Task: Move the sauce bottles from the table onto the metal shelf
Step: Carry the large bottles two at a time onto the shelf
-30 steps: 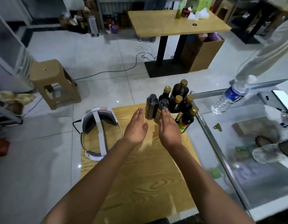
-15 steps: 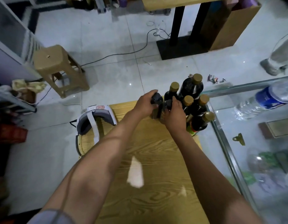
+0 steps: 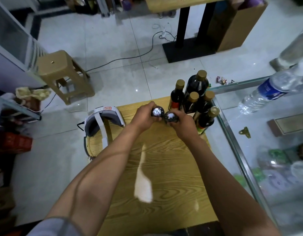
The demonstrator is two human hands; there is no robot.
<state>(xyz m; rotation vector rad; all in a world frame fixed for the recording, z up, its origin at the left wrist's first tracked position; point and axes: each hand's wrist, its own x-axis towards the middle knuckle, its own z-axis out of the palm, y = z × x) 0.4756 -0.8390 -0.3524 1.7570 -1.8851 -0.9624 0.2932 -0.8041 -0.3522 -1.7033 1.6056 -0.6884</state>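
headset (image 3: 103,123) left on table (image 3: 157,184), bottles (image 3: 196,99) far right (clustered)

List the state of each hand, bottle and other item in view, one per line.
Left hand: closed on a dark-capped bottle.
Right hand: closed on a second dark-capped bottle.
Gold-capped bottles: five, upright, capped, clustered on the wooden table.
Headset: lying at the table's left edge.
Water bottle: lying on the glass counter.

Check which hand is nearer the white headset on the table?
Left. The left hand, closed on a dark-capped bottle, sits just right of the headset. The right hand, holding another bottle, is farther right, beside the gold-capped bottles.
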